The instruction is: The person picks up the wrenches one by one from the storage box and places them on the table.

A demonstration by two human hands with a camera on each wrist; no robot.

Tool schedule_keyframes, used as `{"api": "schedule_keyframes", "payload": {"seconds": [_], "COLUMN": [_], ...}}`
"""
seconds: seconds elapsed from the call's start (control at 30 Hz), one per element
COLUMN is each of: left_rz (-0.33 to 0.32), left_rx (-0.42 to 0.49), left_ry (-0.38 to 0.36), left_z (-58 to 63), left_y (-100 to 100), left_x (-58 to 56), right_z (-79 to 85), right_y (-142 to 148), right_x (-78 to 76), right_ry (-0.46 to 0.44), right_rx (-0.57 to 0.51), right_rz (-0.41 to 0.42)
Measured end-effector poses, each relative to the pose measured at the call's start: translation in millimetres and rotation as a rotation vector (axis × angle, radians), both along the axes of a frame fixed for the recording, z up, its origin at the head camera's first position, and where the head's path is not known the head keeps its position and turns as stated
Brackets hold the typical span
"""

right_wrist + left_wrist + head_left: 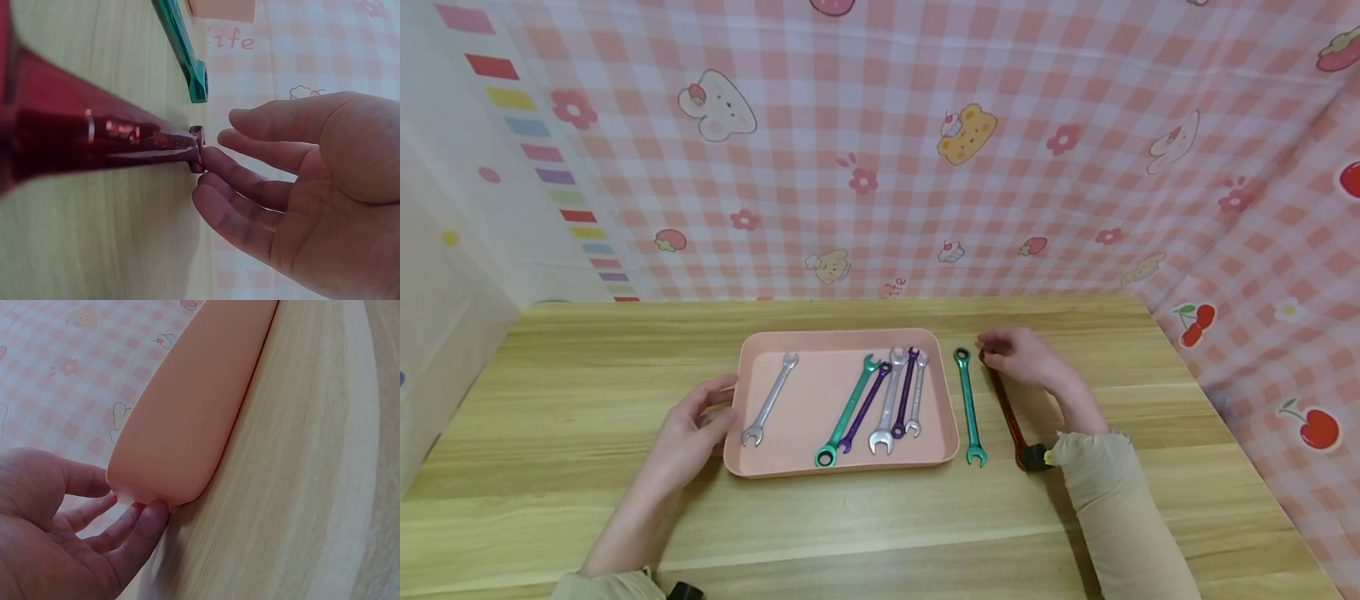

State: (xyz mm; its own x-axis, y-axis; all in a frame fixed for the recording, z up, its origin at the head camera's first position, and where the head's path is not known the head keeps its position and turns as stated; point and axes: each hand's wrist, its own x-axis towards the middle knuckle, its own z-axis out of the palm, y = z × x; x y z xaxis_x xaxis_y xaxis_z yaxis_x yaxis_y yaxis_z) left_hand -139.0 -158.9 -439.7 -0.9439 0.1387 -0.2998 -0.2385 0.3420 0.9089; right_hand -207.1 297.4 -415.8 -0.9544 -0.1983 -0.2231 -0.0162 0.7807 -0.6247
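Observation:
A pink tray (827, 379) holds several combination wrenches: a silver wrench (772, 400) alone at the left, then a green wrench (850, 408), purple ones and more silver ones grouped at the right. My left hand (692, 429) touches the tray's left side; in the left wrist view its fingertips rest against the outer wall (181, 412) at the corner. Right of the tray, a second green wrench (969, 408) and a red wrench (1009, 417) lie on the table. My right hand (1018, 357) is at the far end of the red wrench, fingers loosely extended, fingertips touching or very near it.
The wooden table (850, 533) ends at a pink checked cloth (820, 183) behind. A similar cloth (1285, 358) with cherries hangs at the right. A black item (1036, 457) by the right sleeve covers part of the red wrench's near end.

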Motion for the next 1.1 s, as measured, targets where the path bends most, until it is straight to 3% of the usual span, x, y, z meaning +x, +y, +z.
{"api": "schedule_keyframes", "payload": {"seconds": [0.73,1.1], "left_rz": [0.001,-0.001], "left_rx": [-0.006,-0.015], "left_ry": [-0.001,-0.001], "left_z": [-1.8,-1.7], "left_y": [0.1,0.1], "left_x": [-0.1,-0.6], "right_z": [12.7,19.9], "right_y": [-16.1,-37.4], "right_x": [5.9,10.6], "right_ry": [0.091,0.125], "right_rx": [0.009,-0.013], "right_rz": [-0.028,-0.020]}}
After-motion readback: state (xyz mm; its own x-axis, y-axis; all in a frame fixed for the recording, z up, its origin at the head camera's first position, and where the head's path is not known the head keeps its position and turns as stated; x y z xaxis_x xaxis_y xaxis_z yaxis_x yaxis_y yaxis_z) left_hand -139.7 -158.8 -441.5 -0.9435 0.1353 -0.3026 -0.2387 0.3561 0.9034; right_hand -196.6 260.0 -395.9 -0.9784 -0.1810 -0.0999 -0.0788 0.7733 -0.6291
